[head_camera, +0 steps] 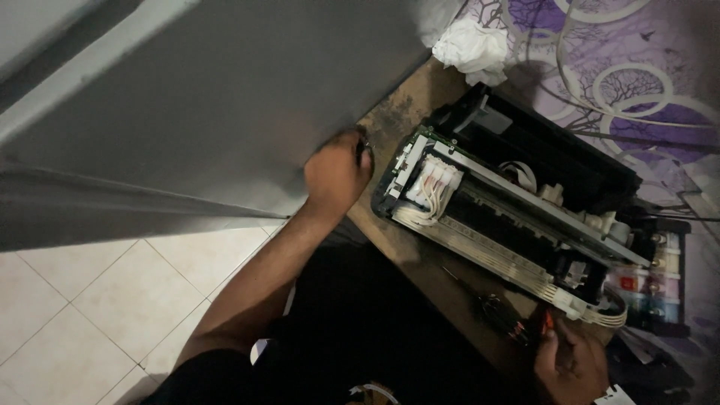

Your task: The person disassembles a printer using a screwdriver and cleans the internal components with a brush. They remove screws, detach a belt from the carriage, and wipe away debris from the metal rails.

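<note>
Item one: the opened printer (517, 217), casing off, is lying diagonally across a worn wooden counter (397, 112). Its white ribbon cables and ink tubes (431, 191) are showing at the near-left end, and a row of coloured ink tanks (649, 289) is sitting at the far right.

Item two: the left hand (336, 174) is curling closed at the counter's left corner, just beside the printer's end; something small and dark is poking out by the knuckles, though what it is cannot be told.

Item three: the right hand (570, 360) is closing around a small tool with an orange-red handle (546, 322), low at the counter's near edge, close under the printer's right end.

Item four: a dark screwdriver-like tool (487, 304) is lying loose on the counter between the two hands.

Item five: a crumpled white cloth (471, 46) is sitting beyond the printer, near a purple patterned sheet (637, 82).

Risk note: the printer is sitting close to the counter's edge over a tiled floor (90, 300); a nudge could tip it, and the exposed tubes could snag on a tool.
</note>
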